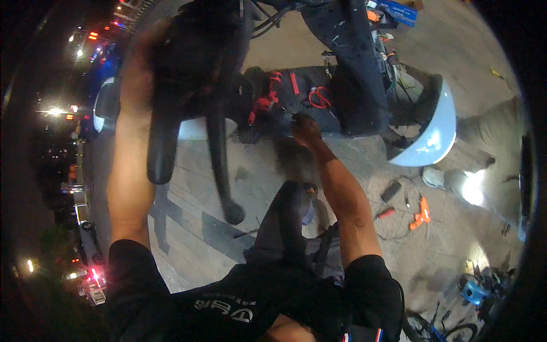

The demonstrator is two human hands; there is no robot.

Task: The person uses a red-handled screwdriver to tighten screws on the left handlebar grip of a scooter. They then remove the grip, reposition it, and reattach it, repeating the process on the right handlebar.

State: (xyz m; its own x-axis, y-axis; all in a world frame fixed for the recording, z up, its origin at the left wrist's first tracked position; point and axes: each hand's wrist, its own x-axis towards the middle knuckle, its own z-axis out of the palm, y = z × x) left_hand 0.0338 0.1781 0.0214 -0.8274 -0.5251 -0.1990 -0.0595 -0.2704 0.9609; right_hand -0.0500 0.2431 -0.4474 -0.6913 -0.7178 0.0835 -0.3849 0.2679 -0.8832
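Observation:
Close in front of me is the black handlebar of a scooter, with a grip (pixel 162 151) and a long brake lever (pixel 216 151) hanging toward me. My left hand (pixel 142 62) is raised beside the dark handlebar part; it is blurred and its fingers are hidden. My right hand (pixel 306 131) reaches to the near edge of the scooter's dark footboard (pixel 330 119). Its fingers are curled together, and whatever they hold is too small to make out. On the footboard lie a red-and-black power tool (pixel 265 104), a red bar-shaped item (pixel 294 83) and a red-handled cutting tool (pixel 321 98).
A light-blue body panel (pixel 430 137) curves out at the right, near exposed wires. On the ground are an orange glue gun (pixel 421 214), a red-handled tool (pixel 386 213) and a black block (pixel 391 192). Another person's leg (pixel 493 131) is at right; a bicycle (pixel 444 328) stands lower right.

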